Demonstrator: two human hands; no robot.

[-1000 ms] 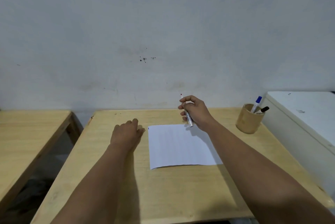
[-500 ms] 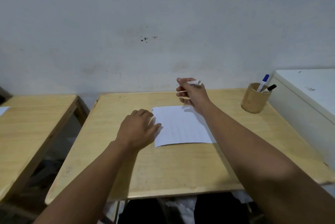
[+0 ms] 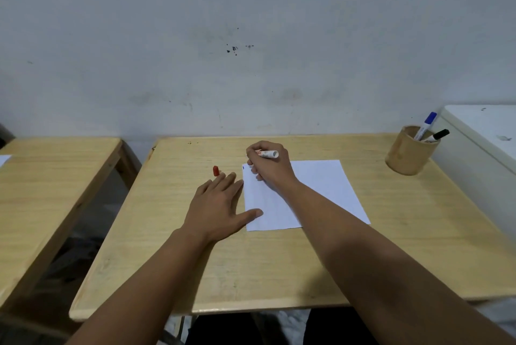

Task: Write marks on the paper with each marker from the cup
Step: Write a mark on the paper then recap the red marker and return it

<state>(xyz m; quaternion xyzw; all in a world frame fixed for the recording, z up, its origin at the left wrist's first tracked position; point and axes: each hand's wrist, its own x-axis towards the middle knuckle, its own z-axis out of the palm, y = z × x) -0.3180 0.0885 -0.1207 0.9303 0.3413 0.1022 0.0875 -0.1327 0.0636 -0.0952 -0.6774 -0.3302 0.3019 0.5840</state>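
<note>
Holding: the right hand (image 3: pixel 269 167) pinches a marker (image 3: pixel 267 153) in curled fingers (image 3: pixel 252 149), above the paper's far left corner.
Marker: white barrel with reddish print, lying nearly level; its blunt white end points right, past the knuckles. The tip end is hidden inside the hand, so I cannot tell if it touches the sheet.
Cap: a small red cap (image 3: pixel 215 170) lies on the surface, just beyond the left fingertips, apart from the paper.
Paper: a white sheet (image 3: pixel 321 188) lies flat near the middle of the surface, turned slightly askew. A tiny blue mark (image 3: pixel 243 168) sits at its far left corner. Faint ruling may be there; too pale to be sure.
Left hand: the left hand (image 3: pixel 219 205) rests palm down on the surface, fingers spread and holding nothing. Its thumb lies on the sheet's left edge near the near corner.
Cup: a tan round cup (image 3: pixel 409 153) stands at the far right of the surface, well apart from the paper.
In the cup: a blue marker (image 3: pixel 425 124) and a black marker (image 3: pixel 437 135), both capped, lean right over the rim.
Surface: pale wood (image 3: pixel 279 261); a second one (image 3: pixel 50 177) stands to the left, across a gap.
Wall: grey-white (image 3: pixel 251 23), with a few dark specks.
</note>
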